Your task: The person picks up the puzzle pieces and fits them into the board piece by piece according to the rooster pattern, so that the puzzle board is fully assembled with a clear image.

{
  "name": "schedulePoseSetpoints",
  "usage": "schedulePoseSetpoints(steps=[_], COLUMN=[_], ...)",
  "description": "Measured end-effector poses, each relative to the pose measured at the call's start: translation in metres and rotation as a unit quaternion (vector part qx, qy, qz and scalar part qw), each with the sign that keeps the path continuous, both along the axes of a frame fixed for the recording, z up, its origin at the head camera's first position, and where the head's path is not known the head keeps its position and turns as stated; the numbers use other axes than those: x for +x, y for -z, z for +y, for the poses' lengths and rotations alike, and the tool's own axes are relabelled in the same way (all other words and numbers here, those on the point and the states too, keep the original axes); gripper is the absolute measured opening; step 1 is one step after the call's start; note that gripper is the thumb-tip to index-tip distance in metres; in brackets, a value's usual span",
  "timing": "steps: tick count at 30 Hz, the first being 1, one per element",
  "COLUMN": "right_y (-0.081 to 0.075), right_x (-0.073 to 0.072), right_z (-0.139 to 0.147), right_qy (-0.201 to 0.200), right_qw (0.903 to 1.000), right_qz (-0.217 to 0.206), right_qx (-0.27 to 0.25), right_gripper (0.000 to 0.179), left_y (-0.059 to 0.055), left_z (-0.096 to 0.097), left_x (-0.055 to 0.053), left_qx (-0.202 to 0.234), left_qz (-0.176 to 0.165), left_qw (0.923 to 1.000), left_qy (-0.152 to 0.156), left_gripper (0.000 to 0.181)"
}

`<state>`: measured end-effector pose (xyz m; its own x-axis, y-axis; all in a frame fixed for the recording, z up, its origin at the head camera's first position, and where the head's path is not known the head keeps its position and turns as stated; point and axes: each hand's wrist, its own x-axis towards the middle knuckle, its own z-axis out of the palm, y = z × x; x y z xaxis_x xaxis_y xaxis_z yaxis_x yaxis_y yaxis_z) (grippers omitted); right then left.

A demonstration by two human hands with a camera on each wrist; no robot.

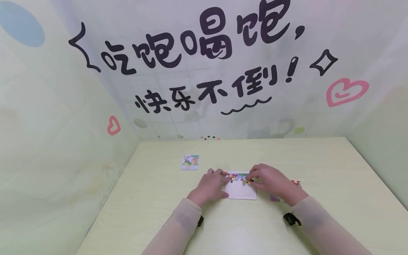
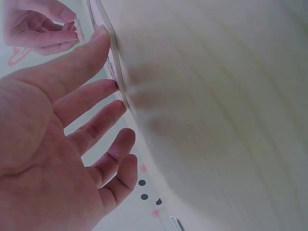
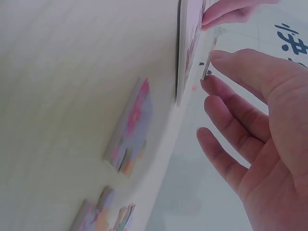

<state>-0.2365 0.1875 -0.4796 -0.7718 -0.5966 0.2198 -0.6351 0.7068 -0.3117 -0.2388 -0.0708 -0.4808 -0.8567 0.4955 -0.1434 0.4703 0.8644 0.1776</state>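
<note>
A white puzzle tray [image 1: 240, 191] lies flat between the two hands, with a row of colourful joined pieces [image 1: 236, 177] along its far edge. My left hand [image 1: 209, 186] rests at the tray's left side, fingers spread. In the left wrist view its thumb [image 2: 98, 41] and two fingertips touch the tray's edge. Over the tray's upper right part is my right hand [image 1: 271, 180]. It pinches a thin puzzle piece [image 3: 209, 66] between thumb and forefinger, seen edge-on in the right wrist view. The other right fingers are loosely bent.
Loose puzzle pieces lie right of the tray: a purple one [image 1: 275, 198] and a red one [image 1: 296, 183] partly behind the right wrist. A small picture card [image 1: 190, 162] with a bird lies at the back left. Printed fabric walls [image 1: 204, 124] enclose the pale wooden table [image 1: 159, 184].
</note>
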Motion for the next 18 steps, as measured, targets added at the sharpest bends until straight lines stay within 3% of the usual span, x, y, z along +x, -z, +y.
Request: schedulePoseSetpoints(steps=[9,18], right_y=[0.000,0.003], right_x=[-0.001,-0.004], right_z=[-0.012,-0.024], right_qy=[-0.016,-0.029], right_qw=[0.9998,0.9995], right_qz=[-0.006,0.017], right_qx=[-0.007,0.001], right_gripper=[0.014,0.010], left_y=[0.004,0.003], left_z=[0.000,0.000], left_x=[-0.002,-0.003], left_qx=[0.007,0.001], left_qz=[-0.002,0.003], left_qw=[1.0000,1.0000], left_qy=[-0.001,0.004], left_gripper=[0.069,0.071])
